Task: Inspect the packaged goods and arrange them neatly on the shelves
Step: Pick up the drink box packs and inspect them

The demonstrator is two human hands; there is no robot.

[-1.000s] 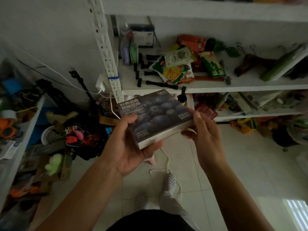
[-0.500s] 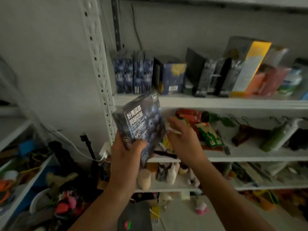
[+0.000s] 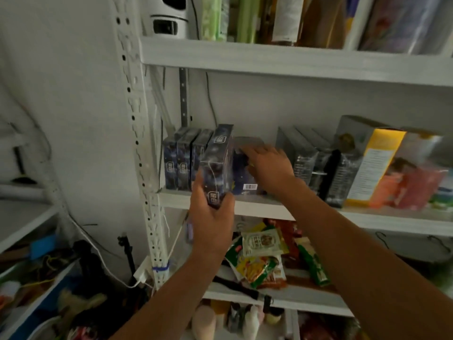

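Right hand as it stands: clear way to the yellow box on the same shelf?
Probably yes. The right hand rests on the barcode box, seemingly gripping nothing, and the yellow box stands at the shelf front with nothing before it.

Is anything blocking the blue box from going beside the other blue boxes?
Yes, partly. A barcoded box stands right beside the held box, crowding the gap; the right hand rests on it.

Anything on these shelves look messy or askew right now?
Yes. The snack packets on the lower shelf lie heaped at mixed angles, unlike the upright boxes above. The dark blue box in the left hand leans, not yet in the row.
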